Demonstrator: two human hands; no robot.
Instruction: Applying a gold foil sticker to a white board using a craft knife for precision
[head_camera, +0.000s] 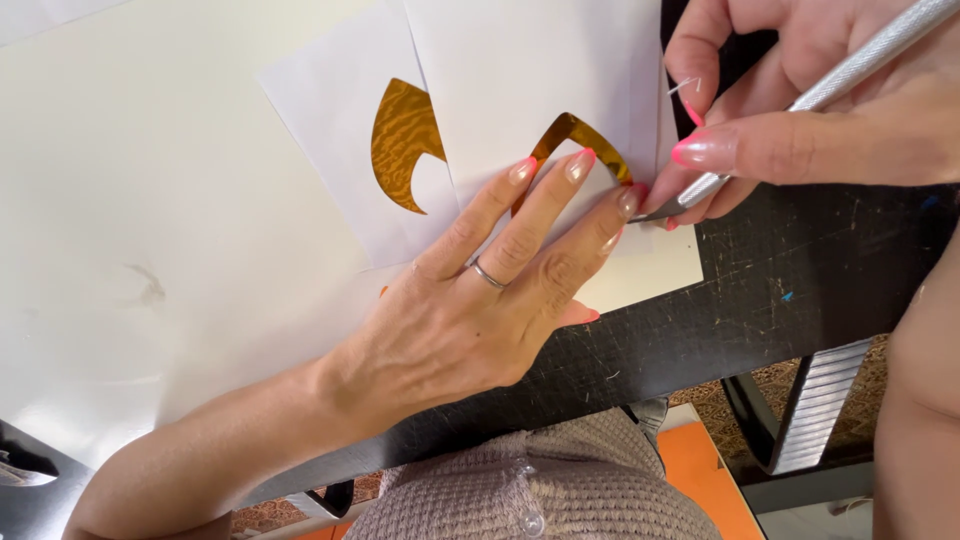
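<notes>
Cutting toward nine o'clock, my right hand (800, 130) grips the knife (850, 65); my flat, spread left hand's (480, 300) fingertips (628, 203) risk a slip across the gold foil (580, 135).

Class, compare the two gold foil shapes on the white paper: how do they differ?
The left gold shape lies fully exposed, a broad curved fin; the right gold shape shows only as a thin arc, mostly covered by white paper. The left hand presses beside the right one, where the right hand holds a craft knife; the left one lies untouched. Both are shiny gold.
</notes>
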